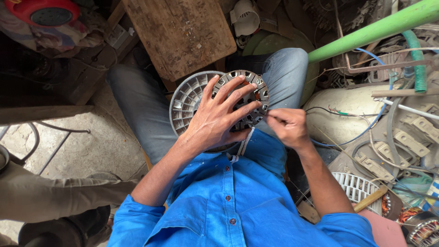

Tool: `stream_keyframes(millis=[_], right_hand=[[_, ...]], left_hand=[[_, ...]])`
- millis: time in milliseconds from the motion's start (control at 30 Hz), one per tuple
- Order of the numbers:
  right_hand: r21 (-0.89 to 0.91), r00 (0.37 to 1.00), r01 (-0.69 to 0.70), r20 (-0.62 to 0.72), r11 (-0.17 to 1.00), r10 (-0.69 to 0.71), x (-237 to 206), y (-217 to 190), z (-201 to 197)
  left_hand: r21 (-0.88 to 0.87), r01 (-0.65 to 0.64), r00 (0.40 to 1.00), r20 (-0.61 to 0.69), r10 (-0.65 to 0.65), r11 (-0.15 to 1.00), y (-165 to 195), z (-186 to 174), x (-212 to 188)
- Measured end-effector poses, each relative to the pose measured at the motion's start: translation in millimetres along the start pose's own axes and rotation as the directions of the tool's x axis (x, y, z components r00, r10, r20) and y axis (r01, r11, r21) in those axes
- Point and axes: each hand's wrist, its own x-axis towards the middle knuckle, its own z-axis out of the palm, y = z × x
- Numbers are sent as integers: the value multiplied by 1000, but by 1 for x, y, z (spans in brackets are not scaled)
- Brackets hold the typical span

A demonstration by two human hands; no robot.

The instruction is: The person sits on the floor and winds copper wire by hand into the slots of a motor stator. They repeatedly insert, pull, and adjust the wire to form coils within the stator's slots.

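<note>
A round slotted metal motor core [253,87] lies on a grey ribbed round housing [187,101] in my lap. My left hand [219,114] rests flat on the core with its fingers spread. At the core's right edge, my right hand [286,126] is pinched shut on a thin wire or strip; it is too small to tell which. A white strip [244,142] hangs below the core. I wear a blue shirt and grey trousers.
A worn wooden board [180,32] lies ahead of my knees. A green pipe [375,29] crosses the upper right over tangled wires and white metal parts [411,137]. Another person's leg in beige trousers [55,194] is at lower left. Wound motor parts [423,228] sit at lower right.
</note>
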Motion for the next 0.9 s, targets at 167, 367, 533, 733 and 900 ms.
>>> stream_keyframes(millis=[167,367,533,733,900], right_hand=[[53,1000,-9,-5,999,10,-1,0,-9],[32,997,46,62,998,-48,-1,2,-16],[79,996,10,89,997,-17,1,6,-15],[121,999,2,42,993,-7,0,3,-12],[142,997,26,69,990,-36,7,-17,-17]], left_hand=[[-13,-1,1000,-6,1,1000,1,0,0],[6,-17,1000,-3,17,1000,0,-1,-1],[7,-11,1000,-1,11,1000,-1,0,1],[5,-5,1000,1,5,1000,-1,1,1],[11,-10,1000,14,10,1000,0,0,0]])
